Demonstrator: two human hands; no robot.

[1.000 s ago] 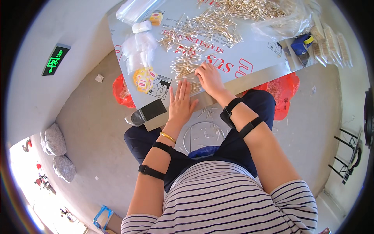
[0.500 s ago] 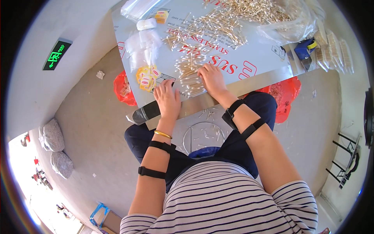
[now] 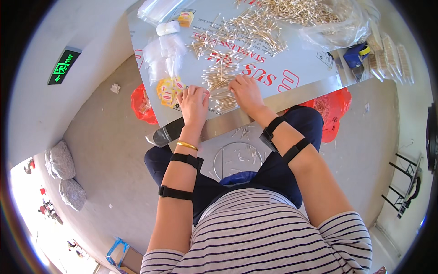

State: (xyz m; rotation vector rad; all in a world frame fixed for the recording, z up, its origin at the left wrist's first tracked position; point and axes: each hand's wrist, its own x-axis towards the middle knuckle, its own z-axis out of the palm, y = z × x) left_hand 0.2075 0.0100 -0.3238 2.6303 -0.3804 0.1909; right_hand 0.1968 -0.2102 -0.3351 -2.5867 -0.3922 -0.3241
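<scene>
A loose bundle of cotton swabs (image 3: 222,82) lies on the sheet-covered table between my two hands, their sticks running roughly side to side. My right hand (image 3: 247,95) rests along the bundle's right side, fingertips touching the stick ends. My left hand (image 3: 194,107) is at the bundle's lower left, fingers bent toward the table and thumb toward the swabs; nothing shows in its grasp. Beside it lie small yellow-and-white printed cards (image 3: 169,92). Clear plastic bags (image 3: 163,55) lie above the cards.
A large heap of cotton swabs (image 3: 296,11) spreads across the far table, partly in a clear bag (image 3: 342,32). A blue tape dispenser (image 3: 356,56) and filled packs (image 3: 388,57) sit at the right. Red bags (image 3: 336,112) hang or stand below the table edge.
My left hand has moved slightly up toward the cards and swabs, its fingers drawn closer together. My right hand has barely moved beside the bundle.
</scene>
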